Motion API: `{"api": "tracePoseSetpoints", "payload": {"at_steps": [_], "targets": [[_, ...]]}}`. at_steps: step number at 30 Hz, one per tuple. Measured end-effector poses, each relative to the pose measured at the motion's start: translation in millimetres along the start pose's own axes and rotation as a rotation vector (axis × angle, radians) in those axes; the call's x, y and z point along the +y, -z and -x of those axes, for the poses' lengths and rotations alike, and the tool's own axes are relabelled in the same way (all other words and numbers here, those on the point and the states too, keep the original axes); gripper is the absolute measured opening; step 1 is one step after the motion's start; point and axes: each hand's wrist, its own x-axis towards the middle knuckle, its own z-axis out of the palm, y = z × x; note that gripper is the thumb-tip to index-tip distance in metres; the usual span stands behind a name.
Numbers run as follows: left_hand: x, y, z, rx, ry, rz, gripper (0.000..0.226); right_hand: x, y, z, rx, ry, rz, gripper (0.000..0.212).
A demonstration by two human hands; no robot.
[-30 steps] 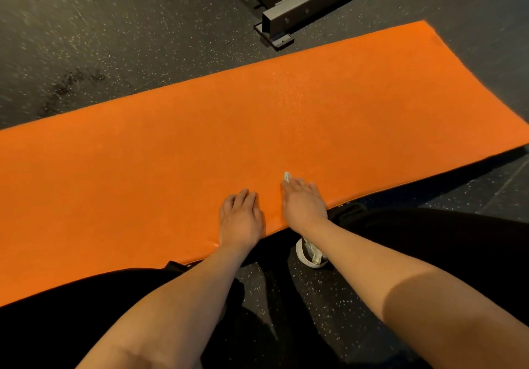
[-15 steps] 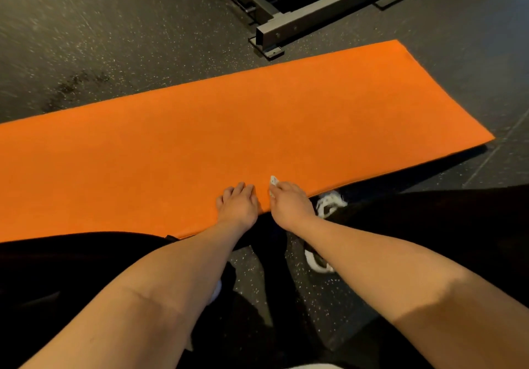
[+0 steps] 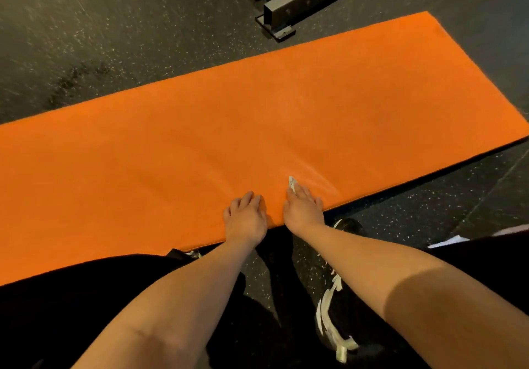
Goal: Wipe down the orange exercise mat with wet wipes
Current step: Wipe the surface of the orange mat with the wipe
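Long flat orange foam exercise mat (image 3: pixel 171 145) lying on dark speckled rubber floor (image 3: pixel 86 25). Left grip (image 3: pixel 246 219) resting flat on mat's near edge, fingers extended, holding nothing, likely bracing mat. Right grip (image 3: pixel 303 211) just beside, straight fingers pressing small white wet wipe (image 3: pixel 292 183) onto mat, wiping.

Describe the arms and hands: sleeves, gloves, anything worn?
Left hand and right hand are bare: no gloves, and no rings, watch or bands show. Both forearms are bare up to the frame edge; no sleeve is in view.
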Motion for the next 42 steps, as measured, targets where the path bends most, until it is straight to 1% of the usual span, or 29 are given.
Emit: {"api": "tracePoseSetpoints", "payload": {"at_steps": [2, 4, 7, 10, 12, 15, 17, 19, 21, 23, 24, 25, 26, 29, 30, 31, 32, 35, 37, 39, 42], "targets": [[3, 1, -10, -0.007, 0.017, -0.038, 0.046, -8, -5, -9, 0.004, -0.009, -0.031, 0.056], [1, 3, -21, -0.013, 0.019, -0.038, 0.046, -22, -15, -12, -0.023, 0.091, -0.067, 0.056], [-9, 4, -43, 0.016, 0.0, -0.04, 0.048, -33, -24, -20, -0.04, 0.267, -0.03, 0.056], [-16, 6, -62, 0.02, 0.049, -0.09, 0.054, -28, -14, -42, -0.053, 0.325, 0.046, 0.054], [-18, 7, -72, -0.002, 0.098, -0.074, 0.057, -23, -4, -61, -0.033, 0.245, 0.053, 0.054], [-20, 1, -75, -0.009, 0.098, -0.072, 0.058, -18, 8, -88, 0.003, 0.033, -0.016, 0.056], [-22, -3, -74, 0.007, 0.095, -0.069, 0.058, -24, 5, -93, 0.039, 0.004, -0.038, 0.056], [-24, -6, -73, 0.027, 0.097, -0.046, 0.057, -38, -4, -88, 0.08, 0.121, -0.073, 0.056], [-24, -7, -72, 0.061, 0.085, 0.005, 0.054, -51, -15, -78, 0.048, 0.298, -0.058, 0.054], [-25, -7, -70, 0.088, 0.073, 0.058, 0.051, -49, -17, -77, -0.002, 0.391, -0.022, 0.055], [-26, -7, -70, 0.089, 0.073, 0.064, 0.05, -43, -14, -80, 0.002, 0.412, 0.015, 0.057], [-27, -6, -70, 0.082, 0.074, 0.056, 0.05, -35, -11, -84, 0.03, 0.406, 0.052, 0.06], [-27, -5, -70, 0.073, 0.072, 0.043, 0.05, -26, -7, -88, 0.066, 0.36, 0.078, 0.062], [-28, -3, -69, 0.059, 0.066, 0.02, 0.051, -8, 5, -98, 0.122, 0.079, 0.044, 0.066], [-28, -3, -69, 0.056, 0.069, 0.017, 0.051, -8, 6, -98, 0.114, 0.03, 0.02, 0.066], [-28, -3, -69, 0.049, 0.073, 0.017, 0.051, -13, 4, -95, 0.102, 0.03, 0.003, 0.067], [-27, -2, -69, 0.042, 0.078, 0.02, 0.051, -19, 2, -90, 0.086, 0.074, -0.016, 0.067], [-24, -1, -69, 0.031, 0.088, 0.052, 0.051, -41, -10, -75, 0.002, 0.32, -0.033, 0.064], [-23, 0, -68, 0.031, 0.091, 0.063, 0.051, -44, -13, -73, -0.026, 0.398, 0.032, 0.06], [-24, 1, -69, 0.02, 0.091, 0.041, 0.052, -37, -8, -80, 0.004, 0.351, 0.071, 0.06], [-25, 1, -71, 0.005, 0.098, 0.024, 0.052, -27, 1, -90, 0.074, 0.134, 0.041, 0.066]]}}
